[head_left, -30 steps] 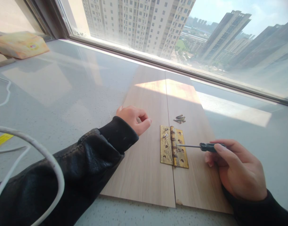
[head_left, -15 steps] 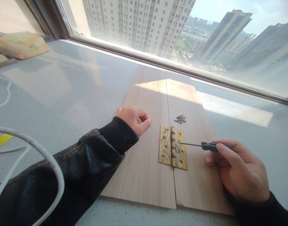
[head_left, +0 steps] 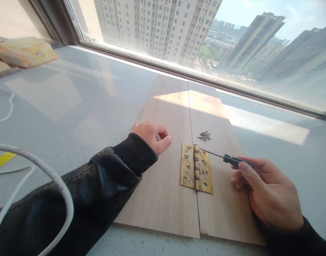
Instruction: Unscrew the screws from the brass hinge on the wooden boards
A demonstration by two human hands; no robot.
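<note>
Two light wooden boards (head_left: 163, 185) lie side by side on a grey sill, joined by a brass hinge (head_left: 196, 169) laid across their seam. A small heap of loose screws (head_left: 204, 136) rests just beyond the hinge on the right board. My right hand (head_left: 266, 192) is closed around a black-handled screwdriver (head_left: 232, 160), whose thin shaft points left with its tip at the hinge's upper right corner. My left hand (head_left: 152, 135) rests on the left board beside the hinge, fingers curled in loosely, with nothing seen in them.
A large window (head_left: 205, 35) runs along the far edge of the grey sill (head_left: 72, 99). A yellowish padded envelope (head_left: 24, 51) lies at the far left. White cables (head_left: 32, 167) loop across the near left.
The screwdriver tip has swung from the middle of the hinge's right leaf up to its top corner, as my right hand turned slightly. My left hand has stayed put.
</note>
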